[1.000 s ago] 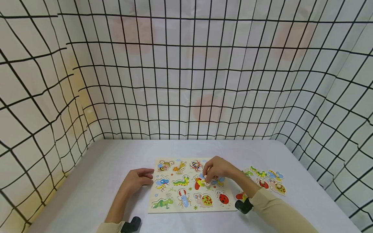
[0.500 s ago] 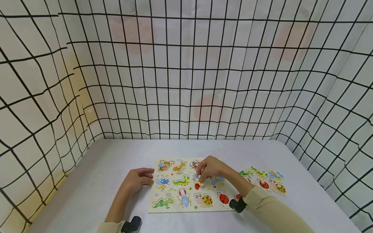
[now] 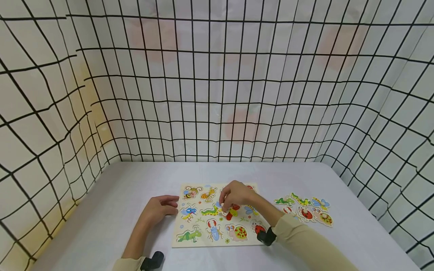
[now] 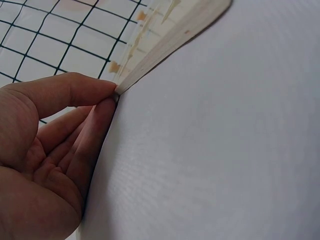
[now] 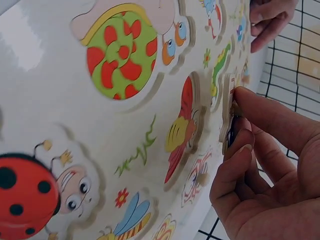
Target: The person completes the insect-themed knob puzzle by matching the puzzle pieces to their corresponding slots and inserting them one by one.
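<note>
A puzzle piece (image 5: 227,112) is pinched between the thumb and fingertips of the person's right grip (image 3: 237,194), over the middle row of the insect puzzle board (image 3: 203,242), beside the caterpillar (image 3: 207,212); whether it touches the board I cannot tell. The right forearm (image 3: 269,210) slants across the board's right side, fingers angled downward. The left grip (image 3: 159,209) is relaxed, extended fingertips at the board's left edge. Loose insect pieces (image 3: 306,214) lie apart from its right edge; surface (image 3: 129,184) stretches behind to the gridded wall (image 3: 217,94).
</note>
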Demonstrator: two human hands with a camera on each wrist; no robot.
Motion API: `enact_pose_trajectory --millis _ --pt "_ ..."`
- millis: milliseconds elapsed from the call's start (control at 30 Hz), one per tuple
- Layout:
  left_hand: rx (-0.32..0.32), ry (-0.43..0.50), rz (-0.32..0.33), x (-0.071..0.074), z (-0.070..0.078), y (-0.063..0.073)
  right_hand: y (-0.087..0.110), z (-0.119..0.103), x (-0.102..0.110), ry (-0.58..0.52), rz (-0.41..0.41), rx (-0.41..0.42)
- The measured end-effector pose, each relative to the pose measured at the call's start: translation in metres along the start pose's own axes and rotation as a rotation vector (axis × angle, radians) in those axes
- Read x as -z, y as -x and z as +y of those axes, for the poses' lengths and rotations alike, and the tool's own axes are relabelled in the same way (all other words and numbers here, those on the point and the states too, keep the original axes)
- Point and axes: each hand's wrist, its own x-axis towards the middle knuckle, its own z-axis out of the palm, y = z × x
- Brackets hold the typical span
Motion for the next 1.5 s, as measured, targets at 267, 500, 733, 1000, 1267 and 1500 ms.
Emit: enact_pose_trajectory --millis 267,500,733,1000,1267,1500 --pt "0.020 -0.004 0.006 -0.001 0.000 -0.002 -0.011 -0.010 -0.016 -0.023 0.004 0.036" --pt "0.021 -0.010 0.006 -0.001 0.001 -0.002 -0.020 -0.022 -0.030 -0.060 0.004 0.056" --pt "0.019 -0.012 0.000 0.000 0.001 -0.003 -0.023 -0.032 -0.041 -0.094 0.017 0.079" --pt "0.008 -0.016 -0.011 0.001 0.002 0.000 -0.027 -0.039 -0.051 -0.098 0.043 0.057" --pt "-0.006 -0.025 -0.014 0.002 0.004 0.002 -0.034 -0.046 -0.066 -0.047 0.063 0.062" --pt "-0.004 -0.027 -0.011 0.001 0.002 0.001 -0.034 -0.055 -0.074 -0.002 0.076 0.075"
